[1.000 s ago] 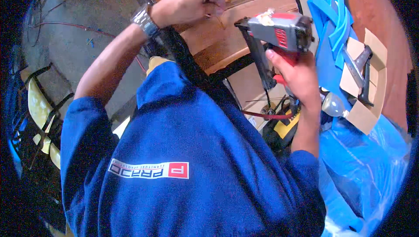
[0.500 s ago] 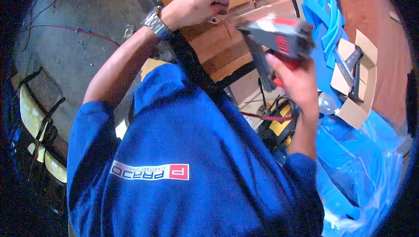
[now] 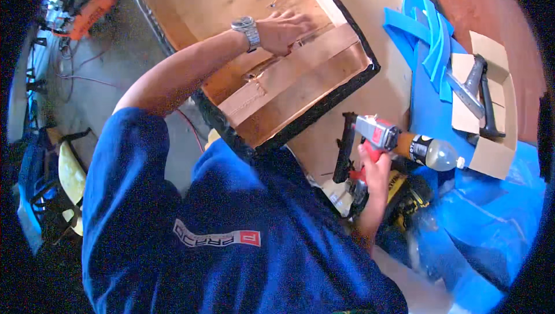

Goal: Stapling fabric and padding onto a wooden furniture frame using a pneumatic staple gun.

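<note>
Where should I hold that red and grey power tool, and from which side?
I'd take the power tool by its red handle, coming from the right: it looks slim enough to wrap around, the right hand grips there, and the long black part sits on the left.

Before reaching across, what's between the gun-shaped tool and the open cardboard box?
In the head view, a plastic bottle lies between the tool and the box.

The left forearm (image 3: 191, 74) is stretched forward and slanted rightward, with the left hand (image 3: 283, 34) turned palm down — its fingers (image 3: 296, 23) extended, not curled. The right forearm (image 3: 372, 218) is held farther back, and the right hand (image 3: 377, 174) is closed in a grip — thumb (image 3: 363, 153) pointed forward.
</note>
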The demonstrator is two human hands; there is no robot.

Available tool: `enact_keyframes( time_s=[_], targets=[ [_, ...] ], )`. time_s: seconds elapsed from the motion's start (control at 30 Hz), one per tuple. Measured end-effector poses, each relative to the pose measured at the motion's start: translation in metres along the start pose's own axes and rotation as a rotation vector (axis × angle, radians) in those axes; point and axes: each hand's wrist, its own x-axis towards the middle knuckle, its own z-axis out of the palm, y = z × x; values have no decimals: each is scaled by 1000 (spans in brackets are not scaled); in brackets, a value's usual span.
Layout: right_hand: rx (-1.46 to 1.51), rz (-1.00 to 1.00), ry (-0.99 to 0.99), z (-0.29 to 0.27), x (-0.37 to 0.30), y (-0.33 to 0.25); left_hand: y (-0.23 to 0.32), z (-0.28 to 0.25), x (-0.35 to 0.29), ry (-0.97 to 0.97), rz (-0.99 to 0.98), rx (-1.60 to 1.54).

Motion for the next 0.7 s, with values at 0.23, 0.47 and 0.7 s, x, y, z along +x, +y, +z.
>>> enact_keyframes(
  time_s=[0.23, 0.47, 0.7],
  targets=[
    [-72, -31, -158, 5, 23, 48, 3, 22, 11, -171, 95, 28],
    [59, -107, 15, -13, 60, 45, 12, 27, 19, -128, -86, 65],
    [2, -82, 92, -17, 104, 5, -17, -15, -1, -165, -221, -290]
  ],
)
